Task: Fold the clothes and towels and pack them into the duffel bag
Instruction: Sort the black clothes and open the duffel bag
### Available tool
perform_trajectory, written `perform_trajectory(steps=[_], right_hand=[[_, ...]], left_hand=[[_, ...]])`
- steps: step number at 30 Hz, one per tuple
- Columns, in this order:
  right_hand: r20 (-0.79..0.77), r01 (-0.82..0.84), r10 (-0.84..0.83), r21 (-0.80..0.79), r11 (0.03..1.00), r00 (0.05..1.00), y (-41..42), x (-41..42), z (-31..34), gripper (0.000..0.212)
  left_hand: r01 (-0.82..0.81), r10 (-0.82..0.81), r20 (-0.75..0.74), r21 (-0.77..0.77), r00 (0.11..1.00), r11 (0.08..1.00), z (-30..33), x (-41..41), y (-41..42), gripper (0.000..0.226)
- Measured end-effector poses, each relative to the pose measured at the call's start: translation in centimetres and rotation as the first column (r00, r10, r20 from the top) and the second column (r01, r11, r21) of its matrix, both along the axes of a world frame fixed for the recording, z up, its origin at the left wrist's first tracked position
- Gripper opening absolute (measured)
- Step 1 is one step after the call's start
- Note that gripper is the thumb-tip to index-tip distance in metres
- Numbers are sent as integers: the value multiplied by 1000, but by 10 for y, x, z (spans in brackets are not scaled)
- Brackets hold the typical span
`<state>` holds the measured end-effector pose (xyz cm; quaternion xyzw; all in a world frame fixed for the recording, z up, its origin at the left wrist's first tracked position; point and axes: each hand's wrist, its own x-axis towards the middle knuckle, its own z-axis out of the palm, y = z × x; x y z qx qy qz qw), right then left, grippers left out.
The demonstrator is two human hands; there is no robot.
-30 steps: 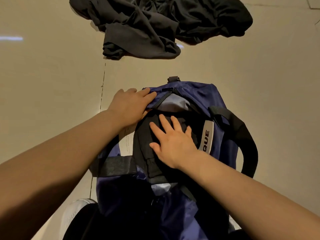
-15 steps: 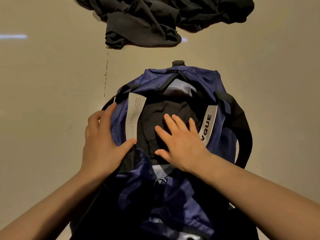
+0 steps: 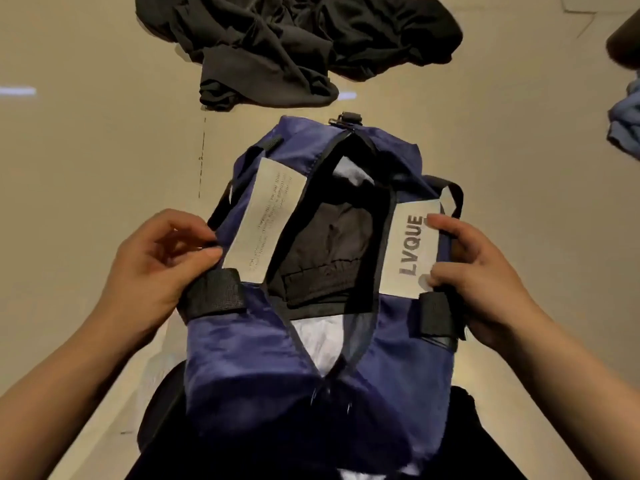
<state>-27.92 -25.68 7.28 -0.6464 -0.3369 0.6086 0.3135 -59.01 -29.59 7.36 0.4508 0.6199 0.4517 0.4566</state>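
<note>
**Both hands hold the duffel's mouth open**

The navy-blue nylon duffel bag (image 3: 242, 358) lies on the pale beige floor (image 3: 86, 168), its long axis running straight away from the person: near end at the knees, far end with its small metal clip (image 3: 347, 118) pointing toward the pile of crumpled black clothes (image 3: 294, 46) farther out on the floor. The zipper opening runs along that same axis and gapes wide in the middle.

The left hand (image 3: 152, 268) pinches the left edge of the bag just beside the white printed care label (image 3: 263, 223), above the black webbing strap (image 3: 213, 296); its grip is closed on the fabric. The right hand (image 3: 481, 271) has its fingers curled round the right edge, thumb and fingertips lying on the white "LVQUE" label (image 3: 412, 247), close to the other black webbing strap (image 3: 437, 317).

Inside the opening lies a folded black garment (image 3: 325, 258), flat on the bag's light grey lining (image 3: 322, 341).

At the right edge of the view, a bunched light-blue cloth (image 3: 627, 123) lies well apart from the bag.
</note>
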Motion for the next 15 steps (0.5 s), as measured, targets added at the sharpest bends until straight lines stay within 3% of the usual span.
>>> perform_trajectory(steps=[1, 3, 6, 8, 9, 11, 12, 13, 15], right_hand=[[-115, -9, 6, -23, 1000, 993, -2, -1, 11, 71], [-149, -97, 93, -16, 995, 984, -9, -7, 19, 73], [108, -317, 318, -31, 948, 942, -26, -18, -6, 76], [332, -533, 547, -140, 834, 768, -37, -23, -32, 78], [457, -621, 638, -210, 755, 620, -41, -23, -45, 80], [698, -702, 662, -325, 634, 274, -50, -20, -60, 79], [771, -701, 619, -357, 617, 151, -54, -17, -62, 77], [806, -692, 587, -376, 616, 85, -57, -15, -63, 74], [817, -678, 568, -360, 641, 103, -64, -9, -61, 67]], left_hand=[[47, -47, 20, 2, 999, 999, 4, 3, 1, 48], [165, -166, -15, -18, 986, 986, 2, 12, -2, 42], [298, -318, -285, -112, 904, 948, -33, 29, -20, 31], [362, -399, -557, -183, 728, 914, -65, 37, -37, 33], [396, -434, -670, -221, 603, 891, -82, 39, -46, 40], [440, -509, -771, -333, 382, 834, -107, 39, -61, 50], [449, -540, -788, -383, 297, 807, -116, 37, -65, 53], [455, -563, -793, -422, 234, 784, -124, 34, -68, 56], [466, -605, -773, -472, 189, 748, -130, 32, -70, 59]])
